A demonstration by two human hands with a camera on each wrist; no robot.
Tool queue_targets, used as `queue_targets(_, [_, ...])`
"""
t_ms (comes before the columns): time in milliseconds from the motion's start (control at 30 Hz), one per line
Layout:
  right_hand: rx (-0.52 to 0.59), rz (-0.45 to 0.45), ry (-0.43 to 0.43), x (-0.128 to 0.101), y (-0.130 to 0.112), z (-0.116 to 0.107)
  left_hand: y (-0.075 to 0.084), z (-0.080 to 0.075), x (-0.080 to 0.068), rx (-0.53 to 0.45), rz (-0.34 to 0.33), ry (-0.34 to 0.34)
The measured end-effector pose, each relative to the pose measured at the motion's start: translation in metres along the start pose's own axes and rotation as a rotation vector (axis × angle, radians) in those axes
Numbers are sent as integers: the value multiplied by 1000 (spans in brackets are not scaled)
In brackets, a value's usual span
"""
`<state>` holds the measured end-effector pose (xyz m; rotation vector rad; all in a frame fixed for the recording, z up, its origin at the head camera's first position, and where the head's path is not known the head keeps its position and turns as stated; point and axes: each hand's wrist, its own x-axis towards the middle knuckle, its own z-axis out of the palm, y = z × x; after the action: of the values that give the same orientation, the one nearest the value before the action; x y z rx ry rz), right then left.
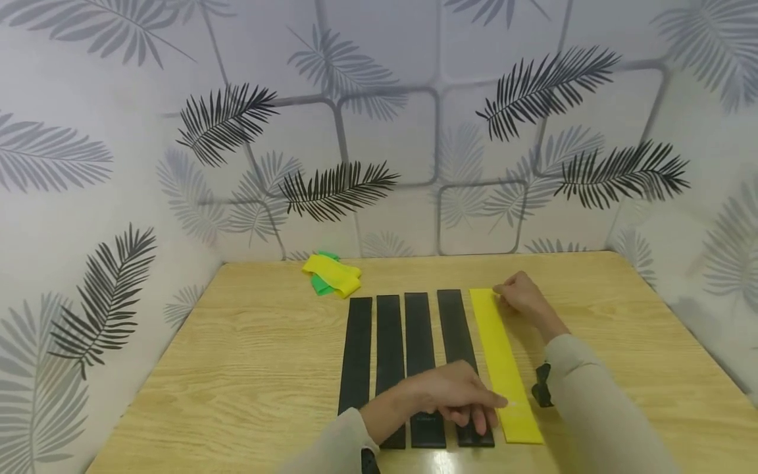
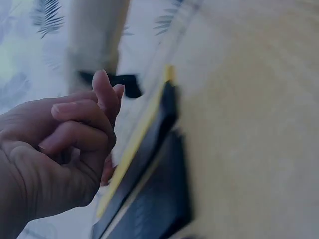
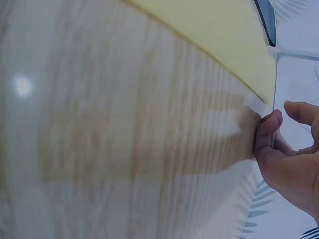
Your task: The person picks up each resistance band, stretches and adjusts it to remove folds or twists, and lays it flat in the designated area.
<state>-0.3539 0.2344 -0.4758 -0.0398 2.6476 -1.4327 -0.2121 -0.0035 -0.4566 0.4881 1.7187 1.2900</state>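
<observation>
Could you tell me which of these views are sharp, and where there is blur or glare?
Head view: sharp, evenly lit, soft shadows under both hands. Left wrist view: dim, the left hand and black bands blurred. Right wrist view: soft focus, a glare spot on the table.

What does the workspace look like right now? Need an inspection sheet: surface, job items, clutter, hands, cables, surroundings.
Surface: wooden table, light grain, flat.
Job items: yellow band laid flat lengthwise, rightmost in a row beside four black bands, all parallel with narrow gaps.
Clutter: crumpled heap of yellow and green bands at the far edge, apart from the row.
Hands: left hand rests on the near ends of the black bands, fingertips at the yellow band's near end; right hand at the yellow band's far right corner; whether it pinches the band cannot be told.
Cables: nothing seen.
Surroundings: leaf-patterned walls on three sides.
</observation>
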Motion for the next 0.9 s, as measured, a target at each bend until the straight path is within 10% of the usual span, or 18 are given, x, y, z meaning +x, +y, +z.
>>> queue_targets(133, [28,-25,-11,-3,4,-3,4,-39,-10,81,90,229])
queue_targets(333, [18,-36,33,-4,10,-3,-10,-114,-27,97,174,741])
queue_targets(533, [21,-74,39,-8,10,-2,-35,-202,-53,91,153,1184])
queue_targets(700, [28,-49,58,-9,8,2,-56,-248,-78,117,31,1296])
queue_targets(900, [53,-65,47,-7,10,5,-69,-264,-82,24,-75,1221])
